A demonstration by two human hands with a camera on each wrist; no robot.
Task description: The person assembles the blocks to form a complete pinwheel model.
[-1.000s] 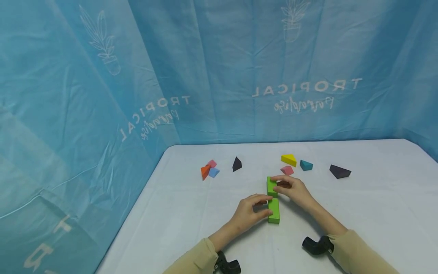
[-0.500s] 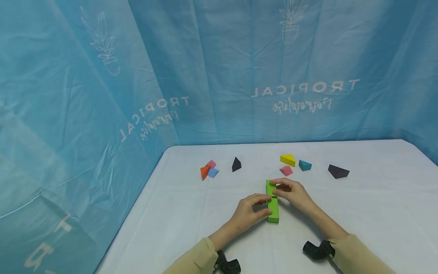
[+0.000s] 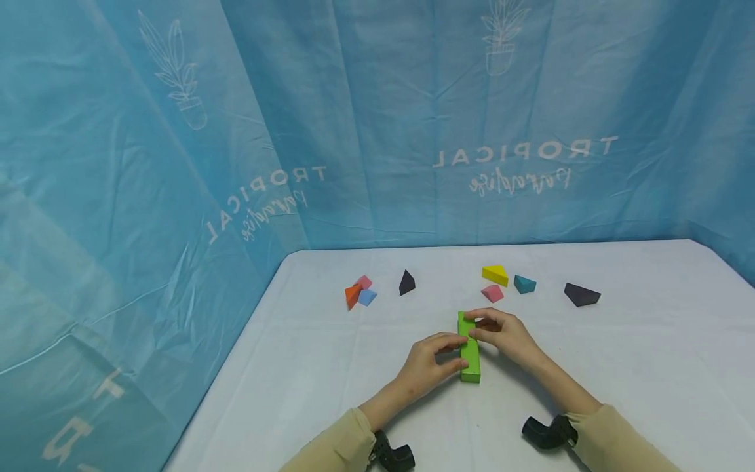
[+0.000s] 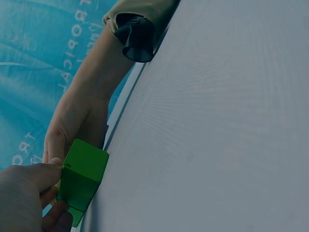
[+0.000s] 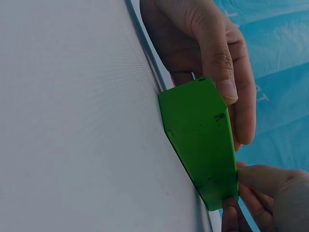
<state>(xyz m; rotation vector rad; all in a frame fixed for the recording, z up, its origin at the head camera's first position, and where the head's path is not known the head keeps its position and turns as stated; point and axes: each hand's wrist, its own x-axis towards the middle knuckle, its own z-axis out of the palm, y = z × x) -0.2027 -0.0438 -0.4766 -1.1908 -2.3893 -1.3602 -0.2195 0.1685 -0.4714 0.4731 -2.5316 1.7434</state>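
Two green rectangular blocks lie end to end on the white table, forming one straight bar. My left hand (image 3: pixel 427 365) pinches the near green block (image 3: pixel 470 368) from the left, thumb toward its near end and index finger by the join. From the right, my right hand (image 3: pixel 508 333) holds the far green block (image 3: pixel 465 322) between thumb and fingers. In the left wrist view, the near block's end face (image 4: pixel 87 160) shows beside the left thumb. Dark scuffs mark the green surface (image 5: pixel 198 140) in the right wrist view.
Beyond the hands, an orange piece (image 3: pixel 352 297), a blue piece (image 3: pixel 367 297) and a black piece (image 3: pixel 407 283) lie left. Farther right are yellow (image 3: pixel 495 275), pink (image 3: pixel 492 293), teal (image 3: pixel 524 284) and black (image 3: pixel 581 295) pieces. A blue curtain (image 3: pixel 377 131) hangs behind the table.
The far green block has slid toward me with my right hand, and the gap between the two blocks has closed. My left hand has stayed nearly still on the near block.
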